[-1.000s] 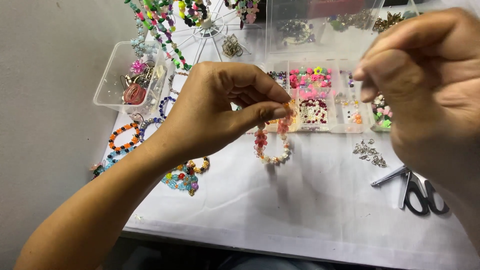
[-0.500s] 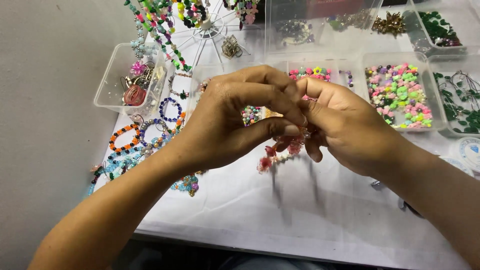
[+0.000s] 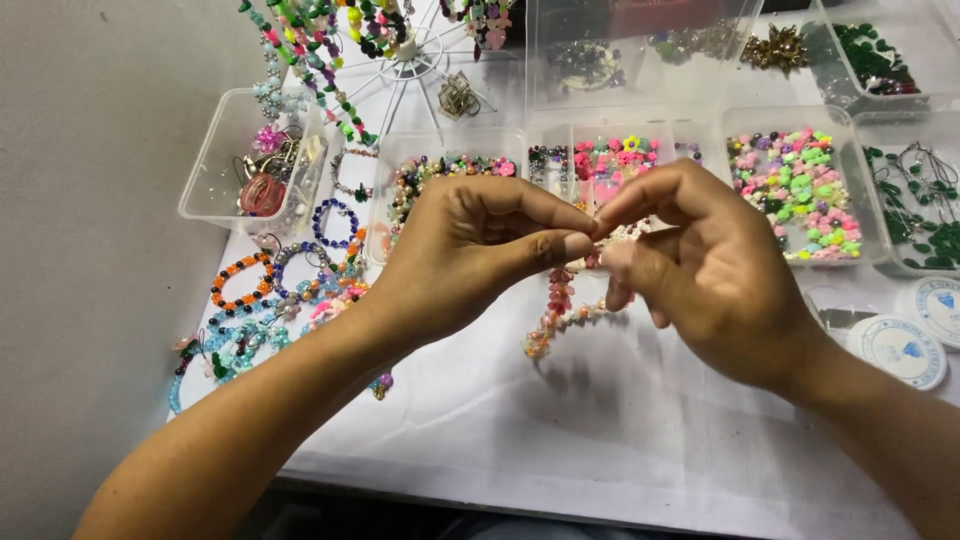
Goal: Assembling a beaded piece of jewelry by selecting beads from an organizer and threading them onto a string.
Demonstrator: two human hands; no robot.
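A pink, red and pale yellow beaded strand (image 3: 556, 318) hangs at the middle of the frame over a white table cover (image 3: 600, 440). At the left lie an orange-and-black bracelet (image 3: 240, 282), a dark blue bracelet (image 3: 333, 222) and light blue bracelets (image 3: 235, 345). At the upper right a clear box (image 3: 800, 190) holds pink, green and yellow beads, and beside it another clear box (image 3: 915, 215) holds dark green ones. White spools (image 3: 900, 350) sit at the right edge. The wall (image 3: 90, 250) is grey.
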